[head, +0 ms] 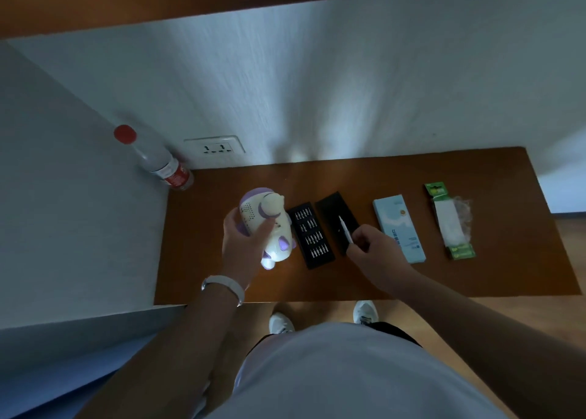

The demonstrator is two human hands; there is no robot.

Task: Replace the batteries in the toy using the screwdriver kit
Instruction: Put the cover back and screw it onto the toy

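Observation:
My left hand point(242, 244) grips a white and purple toy point(269, 225), lifted and tilted above the left part of the brown table point(412, 285). Just right of the toy lies a black tray of screwdriver bits point(312, 234). Beside that tray is the black case lid point(333, 215). My right hand point(377, 247) pinches a slim white screwdriver handle point(345, 230) over that lid, its tip pointing away from me. Farther right sits a green battery pack point(450, 220) with torn clear plastic.
A light blue box point(399, 228) lies between the case lid and the battery pack. A clear bottle with a red cap point(158, 160) leans in the back left corner beside a wall socket point(215, 147). White walls bound the table behind and left.

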